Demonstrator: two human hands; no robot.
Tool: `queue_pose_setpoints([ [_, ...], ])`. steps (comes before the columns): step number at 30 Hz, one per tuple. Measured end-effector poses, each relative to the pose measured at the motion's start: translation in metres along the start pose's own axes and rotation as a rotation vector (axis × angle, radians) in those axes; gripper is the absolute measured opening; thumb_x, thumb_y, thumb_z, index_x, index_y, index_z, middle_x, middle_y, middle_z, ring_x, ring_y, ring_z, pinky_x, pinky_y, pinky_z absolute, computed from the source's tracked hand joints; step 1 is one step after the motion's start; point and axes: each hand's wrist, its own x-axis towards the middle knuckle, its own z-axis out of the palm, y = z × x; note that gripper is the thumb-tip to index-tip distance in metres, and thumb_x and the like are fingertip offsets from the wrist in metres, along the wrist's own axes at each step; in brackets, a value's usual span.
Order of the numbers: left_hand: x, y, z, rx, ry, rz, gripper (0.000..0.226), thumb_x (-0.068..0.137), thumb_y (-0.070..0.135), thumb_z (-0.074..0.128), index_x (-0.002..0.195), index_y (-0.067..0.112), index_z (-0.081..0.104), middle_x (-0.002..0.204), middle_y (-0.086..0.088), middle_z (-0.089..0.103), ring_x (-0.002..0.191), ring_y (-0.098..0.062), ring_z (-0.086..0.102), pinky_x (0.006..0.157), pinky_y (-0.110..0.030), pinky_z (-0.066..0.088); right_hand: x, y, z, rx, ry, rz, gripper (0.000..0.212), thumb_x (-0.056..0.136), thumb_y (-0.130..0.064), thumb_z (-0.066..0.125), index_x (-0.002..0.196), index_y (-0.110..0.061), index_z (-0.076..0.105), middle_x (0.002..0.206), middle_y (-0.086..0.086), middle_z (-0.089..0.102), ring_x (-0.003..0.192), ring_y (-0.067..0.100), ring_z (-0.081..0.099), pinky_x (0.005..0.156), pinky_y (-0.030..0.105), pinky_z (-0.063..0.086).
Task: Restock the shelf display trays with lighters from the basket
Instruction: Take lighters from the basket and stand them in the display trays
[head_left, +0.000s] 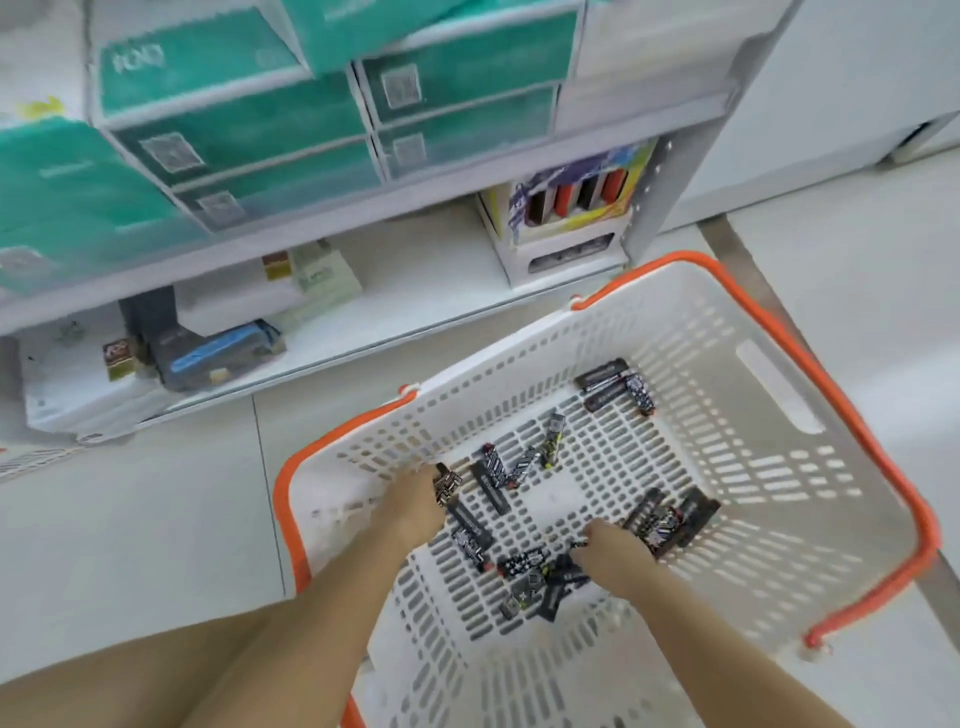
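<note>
A white basket (769, 395) with an orange rim stands on the floor before the shelf. Several black patterned lighters (615, 387) lie scattered on its slotted bottom. Both my hands reach down into it. My left hand (415, 501) grips a patterned lighter (447, 486) near the basket's left wall. My right hand (610, 553) is curled over a cluster of lighters (535, 577) in the middle; its fingers are hidden under the hand. A yellow and white display tray (566, 218) with a few upright lighters stands on the bottom shelf at the right.
Teal boxes (249, 119) fill the upper shelf. The bottom shelf (415, 291) carries small boxes and a dark pack with blue (218, 353) at the left. A white post (670, 171) ends the shelf unit at the right, beside tiled floor.
</note>
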Motion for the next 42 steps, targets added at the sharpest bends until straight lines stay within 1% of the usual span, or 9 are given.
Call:
queue_pose_setpoints([
  [4, 0.025, -0.013, 0.02, -0.041, 0.09, -0.062, 0.064, 0.088, 0.02, 0.063, 0.146, 0.015, 0.034, 0.146, -0.01, 0.042, 0.128, -0.029, 0.047, 0.107, -0.045, 0.041, 0.014, -0.004, 0.033, 0.697, 0.093, 0.359, 0.031, 0.094, -0.023, 0.054, 0.117, -0.002, 0.053, 0.099, 0.014, 0.06, 0.08, 0.026, 0.054, 0.073, 0.038, 0.051],
  [7, 0.034, -0.016, 0.03, 0.089, 0.147, -0.054, 0.065, 0.092, 0.039, 0.058, 0.146, 0.013, 0.033, 0.149, -0.009, 0.038, 0.136, -0.028, 0.036, 0.114, -0.042, 0.031, 0.021, -0.006, 0.049, 0.925, 0.133, 0.545, 0.027, 0.097, -0.027, 0.053, 0.104, -0.001, 0.049, 0.073, 0.006, 0.048, 0.061, 0.021, 0.047, 0.068, 0.042, 0.054],
  [13, 0.036, 0.004, 0.056, -0.049, 0.117, -0.111, 0.058, 0.092, 0.034, 0.059, 0.141, 0.014, 0.036, 0.139, -0.009, 0.041, 0.125, -0.025, 0.047, 0.104, -0.041, 0.043, 0.044, -0.004, 0.069, 0.919, 0.357, 0.551, 0.066, 0.091, -0.043, 0.053, 0.14, -0.005, 0.03, 0.106, 0.019, 0.056, 0.088, 0.032, 0.06, 0.076, 0.043, 0.052],
  [15, 0.032, 0.009, 0.066, -0.069, 0.19, -0.128, 0.06, 0.091, 0.034, 0.061, 0.142, 0.014, 0.035, 0.14, -0.008, 0.04, 0.125, -0.024, 0.047, 0.102, -0.041, 0.045, 0.045, -0.003, 0.069, 0.862, 0.376, 0.48, 0.056, 0.093, -0.039, 0.054, 0.136, -0.011, 0.032, 0.116, 0.018, 0.057, 0.086, 0.031, 0.062, 0.061, 0.031, 0.044],
  [20, 0.023, 0.016, 0.083, -0.24, 0.242, -0.23, 0.057, 0.087, 0.037, 0.066, 0.133, 0.018, 0.038, 0.134, -0.004, 0.049, 0.106, -0.023, 0.061, 0.084, -0.039, 0.055, 0.052, -0.001, 0.083, 0.698, 0.368, 0.398, 0.035, 0.091, -0.022, 0.056, 0.122, -0.022, 0.04, 0.106, 0.011, 0.06, 0.069, 0.025, 0.063, 0.054, 0.035, 0.051],
  [26, 0.005, 0.033, 0.108, -0.417, 0.264, -0.353, 0.046, 0.087, 0.031, 0.066, 0.121, 0.015, 0.04, 0.122, -0.005, 0.054, 0.094, -0.024, 0.063, 0.07, -0.038, 0.054, 0.046, -0.018, 0.103, 0.958, 0.398, 0.476, 0.04, 0.091, -0.017, 0.058, 0.125, -0.009, 0.039, 0.108, 0.01, 0.058, 0.073, 0.021, 0.057, 0.056, 0.028, 0.04],
  [32, -0.004, 0.018, 0.122, -0.482, 0.188, -0.421, 0.035, 0.087, 0.036, 0.065, 0.108, 0.013, 0.049, 0.104, -0.002, 0.056, 0.091, -0.022, 0.059, 0.073, -0.035, 0.05, 0.036, -0.023, 0.12, 1.14, 0.36, 0.472, 0.038, 0.091, -0.015, 0.058, 0.127, -0.007, 0.049, 0.118, 0.01, 0.059, 0.091, 0.021, 0.054, 0.08, 0.033, 0.045],
  [38, -0.016, 0.016, 0.153, -0.413, 0.087, -0.332, 0.018, 0.092, 0.028, 0.051, 0.103, 0.018, 0.06, 0.101, -0.003, 0.062, 0.091, -0.022, 0.06, 0.082, -0.04, 0.05, 0.035, -0.036, 0.132, 1.15, 0.137, 0.393, 0.025, 0.093, -0.009, 0.046, 0.118, -0.009, 0.051, 0.095, 0.008, 0.063, 0.083, 0.025, 0.059, 0.076, 0.036, 0.047],
  [42, -0.03, 0.015, 0.16, -0.639, 0.104, -0.448, 0.01, 0.09, 0.022, 0.05, 0.093, 0.02, 0.06, 0.094, -0.008, 0.065, 0.085, -0.026, 0.063, 0.076, -0.042, 0.053, 0.033, -0.038, 0.134, 1.256, 0.01, 0.38, 0.024, 0.097, -0.009, 0.041, 0.116, -0.014, 0.055, 0.103, 0.009, 0.063, 0.094, 0.026, 0.061, 0.089, 0.043, 0.051],
])
